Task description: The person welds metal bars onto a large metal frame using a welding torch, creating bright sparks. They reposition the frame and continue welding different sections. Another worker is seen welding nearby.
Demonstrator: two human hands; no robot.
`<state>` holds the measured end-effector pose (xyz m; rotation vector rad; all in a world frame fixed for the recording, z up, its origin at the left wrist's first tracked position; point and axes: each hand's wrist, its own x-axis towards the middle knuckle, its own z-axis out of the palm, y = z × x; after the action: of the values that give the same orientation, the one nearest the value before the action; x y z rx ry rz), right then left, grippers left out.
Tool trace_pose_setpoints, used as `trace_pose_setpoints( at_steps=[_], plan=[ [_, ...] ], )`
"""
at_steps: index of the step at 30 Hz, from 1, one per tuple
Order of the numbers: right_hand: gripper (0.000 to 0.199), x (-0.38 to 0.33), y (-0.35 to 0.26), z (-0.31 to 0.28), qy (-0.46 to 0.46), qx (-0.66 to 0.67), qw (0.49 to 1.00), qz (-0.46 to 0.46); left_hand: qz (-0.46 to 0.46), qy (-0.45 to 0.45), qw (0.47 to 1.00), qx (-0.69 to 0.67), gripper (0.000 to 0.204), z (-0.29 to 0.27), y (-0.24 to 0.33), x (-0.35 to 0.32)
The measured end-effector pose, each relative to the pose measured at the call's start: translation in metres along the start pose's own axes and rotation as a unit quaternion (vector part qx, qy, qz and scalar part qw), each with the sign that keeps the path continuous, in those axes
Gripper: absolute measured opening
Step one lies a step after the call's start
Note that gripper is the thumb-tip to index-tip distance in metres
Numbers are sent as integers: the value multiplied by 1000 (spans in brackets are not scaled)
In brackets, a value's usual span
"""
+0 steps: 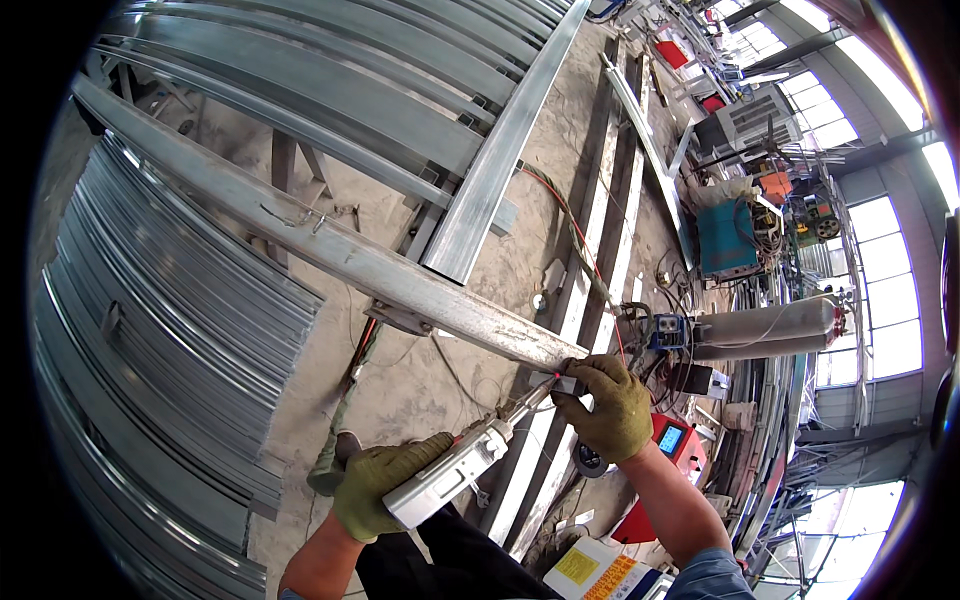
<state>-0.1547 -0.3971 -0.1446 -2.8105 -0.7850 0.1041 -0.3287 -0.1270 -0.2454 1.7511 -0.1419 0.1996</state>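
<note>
The left hand (378, 482), in a yellow-green work glove, is wrapped around the grey body of a handheld welding torch (452, 470), whose nozzle points up and to the right at the near end of a long galvanised steel beam (330, 250). The right hand (607, 405), gloved the same way, is closed over a small metal piece at that beam end, fingers curled round it (what exactly it pinches is too small to tell). A red spot shows just at the nozzle tip, beside the right hand.

The beam runs from far left down to the near right. A second steel channel (500, 150) crosses over it, running to the far side. Stacked steel profiles (170, 330) lie to the left. A grey gas cylinder (770, 328) lies on the concrete floor (420, 380) to the right, near a red welding machine (675, 440).
</note>
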Motion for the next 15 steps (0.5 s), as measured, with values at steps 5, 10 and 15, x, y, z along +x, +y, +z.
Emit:
trace_pose_setpoints(
  at_steps=[5,10,15],
  plan=[
    [39,0,1,2,1,22,1000,12,-21,-32,999,-11,68,-7,-5,1],
    [38,1,2,3,12,9,1000,-14,-44,-57,997,-20,71,-12,-5,3],
    [40,1,1,2,10,3,1000,-14,-51,-69,992,-87,73,-15,-13,5]
  ],
)
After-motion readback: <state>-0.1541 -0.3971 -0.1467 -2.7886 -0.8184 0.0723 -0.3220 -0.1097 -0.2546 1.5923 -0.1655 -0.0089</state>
